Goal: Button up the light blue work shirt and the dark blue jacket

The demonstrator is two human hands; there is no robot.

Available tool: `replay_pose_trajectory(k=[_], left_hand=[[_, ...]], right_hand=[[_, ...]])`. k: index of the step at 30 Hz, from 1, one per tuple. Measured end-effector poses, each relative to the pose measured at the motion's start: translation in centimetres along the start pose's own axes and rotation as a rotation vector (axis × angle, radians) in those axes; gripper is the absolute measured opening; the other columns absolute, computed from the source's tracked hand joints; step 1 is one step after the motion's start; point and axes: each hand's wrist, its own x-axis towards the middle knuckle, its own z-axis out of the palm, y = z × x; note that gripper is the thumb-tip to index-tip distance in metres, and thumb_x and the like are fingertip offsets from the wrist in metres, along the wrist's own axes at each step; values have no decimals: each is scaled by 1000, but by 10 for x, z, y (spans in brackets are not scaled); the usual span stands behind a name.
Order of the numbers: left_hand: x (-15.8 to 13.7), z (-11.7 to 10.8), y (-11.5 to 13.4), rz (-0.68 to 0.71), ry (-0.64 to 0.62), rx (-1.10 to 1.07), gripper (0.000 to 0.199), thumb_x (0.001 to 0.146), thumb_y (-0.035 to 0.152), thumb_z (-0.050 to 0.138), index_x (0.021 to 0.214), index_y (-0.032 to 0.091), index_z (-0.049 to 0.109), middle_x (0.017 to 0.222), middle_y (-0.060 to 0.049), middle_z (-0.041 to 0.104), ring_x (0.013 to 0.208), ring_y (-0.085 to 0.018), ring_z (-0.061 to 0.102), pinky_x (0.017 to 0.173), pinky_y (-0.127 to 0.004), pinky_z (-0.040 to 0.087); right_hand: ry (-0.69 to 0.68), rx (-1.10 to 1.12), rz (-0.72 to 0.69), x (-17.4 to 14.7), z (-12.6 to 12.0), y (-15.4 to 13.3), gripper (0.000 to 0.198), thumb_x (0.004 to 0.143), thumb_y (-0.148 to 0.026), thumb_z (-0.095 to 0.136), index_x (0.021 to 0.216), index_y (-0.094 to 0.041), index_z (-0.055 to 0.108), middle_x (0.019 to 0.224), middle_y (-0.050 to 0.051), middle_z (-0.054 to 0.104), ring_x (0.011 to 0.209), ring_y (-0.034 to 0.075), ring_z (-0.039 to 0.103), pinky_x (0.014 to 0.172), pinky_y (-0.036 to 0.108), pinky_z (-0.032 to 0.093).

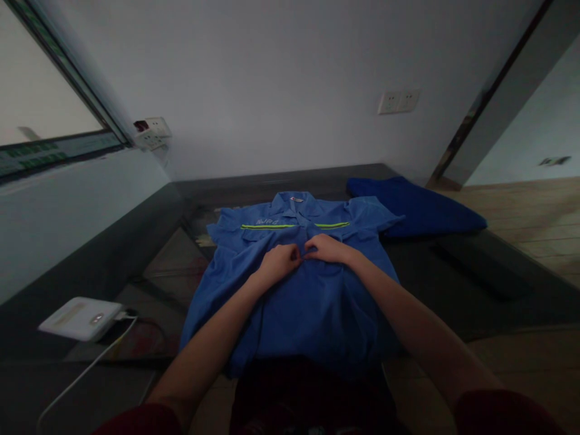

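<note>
Nearest the camera, two bare forearms reach forward from dark red sleeves, over a dark table (pixel 475 272) with a glossy top. At the near left of the table lies a white box-like device (pixel 81 317) with a white cable (pixel 90 368) running from it toward the near edge.

A blue work shirt (pixel 299 290) lies flat on the table in the middle of the scene, front side up, collar at the far end and hem hanging toward the person. Both hands rest on its chest, meeting at the centre front. The left hand (pixel 278 261) has its fingers curled in and pinched on the fabric at the placket; the right hand (pixel 324 248) is likewise curled, its fingertips closed on the cloth just beside the left. The two hands are almost touching. What exactly is pinched, button or plain cloth, cannot be told in the dim light.

Just beyond the hands, two yellow-green reflective stripes (pixel 267 226) cross the chest, one on each side of the opening. Farther right, a darker blue garment (pixel 417 205) lies on the table, close to the shirt's right sleeve.

Behind the table stands a pale wall with a double socket plate (pixel 399 101) at the right and another socket (pixel 151 133) at the left corner, beside a window (pixel 40 115).
</note>
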Motion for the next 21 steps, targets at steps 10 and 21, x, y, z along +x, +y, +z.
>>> replay_pose_trajectory(k=[10,21], left_hand=[[3,-6,4,57,75,-310,26,83,30,52,76,12,70,62,-2,65,58,-14,56,55,-23,36],[7,-8,-1,10,160,-337,25,83,31,51,72,14,67,62,-2,63,59,-14,55,55,-23,35]], right_hand=[[332,242,-25,3,-6,5,14,80,-25,64,79,-13,70,78,5,69,77,18,60,69,24,37],[345,296,-79,0,-12,1,17,81,-28,61,78,-13,68,73,2,65,71,15,56,65,23,35]])
